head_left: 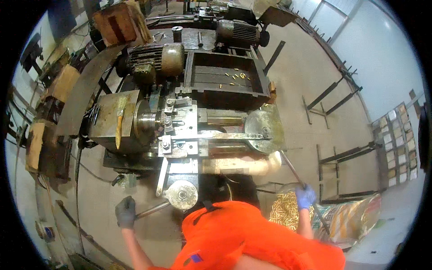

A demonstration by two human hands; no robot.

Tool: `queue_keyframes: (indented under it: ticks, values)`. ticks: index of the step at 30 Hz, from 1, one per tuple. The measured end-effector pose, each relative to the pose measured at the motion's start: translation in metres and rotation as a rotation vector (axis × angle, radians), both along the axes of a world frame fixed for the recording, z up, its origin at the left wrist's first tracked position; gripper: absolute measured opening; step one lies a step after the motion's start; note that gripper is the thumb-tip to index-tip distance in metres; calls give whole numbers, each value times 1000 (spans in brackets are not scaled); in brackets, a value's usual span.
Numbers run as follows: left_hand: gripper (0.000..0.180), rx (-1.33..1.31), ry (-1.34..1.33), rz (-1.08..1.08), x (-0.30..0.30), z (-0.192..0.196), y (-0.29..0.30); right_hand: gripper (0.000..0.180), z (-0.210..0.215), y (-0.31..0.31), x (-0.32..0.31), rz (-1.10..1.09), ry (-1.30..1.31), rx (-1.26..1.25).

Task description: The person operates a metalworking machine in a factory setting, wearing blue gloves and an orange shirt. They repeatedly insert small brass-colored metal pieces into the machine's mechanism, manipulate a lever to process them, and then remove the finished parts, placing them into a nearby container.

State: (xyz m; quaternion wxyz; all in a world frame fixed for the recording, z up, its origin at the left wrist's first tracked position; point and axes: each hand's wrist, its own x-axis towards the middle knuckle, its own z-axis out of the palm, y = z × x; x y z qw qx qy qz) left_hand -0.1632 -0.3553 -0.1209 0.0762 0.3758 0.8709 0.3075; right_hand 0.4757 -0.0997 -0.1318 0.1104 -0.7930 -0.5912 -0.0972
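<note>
I stand at a grimy metal lathe-like machine. My left hand, in a dark grey glove, grips a metal lever that runs to a round hub at the machine's front. My right hand, in a blue glove, holds a long thin metal rod handle that slants up to the round plate at the machine's right end. My orange shirt fills the lower middle.
A heap of small brass pieces lies in a container under my right hand, beside a striped sack. More brass pieces sit in a dark tray behind the machine. Two motors stand at the back. Wooden blocks at left.
</note>
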Motion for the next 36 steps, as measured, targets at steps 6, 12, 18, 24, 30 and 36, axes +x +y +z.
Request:
queue_keyframes:
  ticks: [6, 12, 18, 24, 30, 36]
  values:
    - [18, -54, -174, 380, -25, -1, -52, 34, -2, 79, -10, 103, -216, 4]
    - [20, 162, -573, 446, -16, -18, -55, 35, -8, 201, 36, 247, -396, -98]
    - [19, 64, -613, 515, 1, 3, -42, 41, 16, 297, -18, 111, -353, -152]
    - [17, 17, -550, 525, 22, 15, -58, 51, 6, 335, -20, 201, -421, -116]
    - [18, -168, -668, 630, 82, 22, -79, 39, 21, 329, 23, 241, -458, -141]
    - [19, -153, -777, 826, 123, 23, -89, 36, -8, 322, 73, 266, -377, -133]
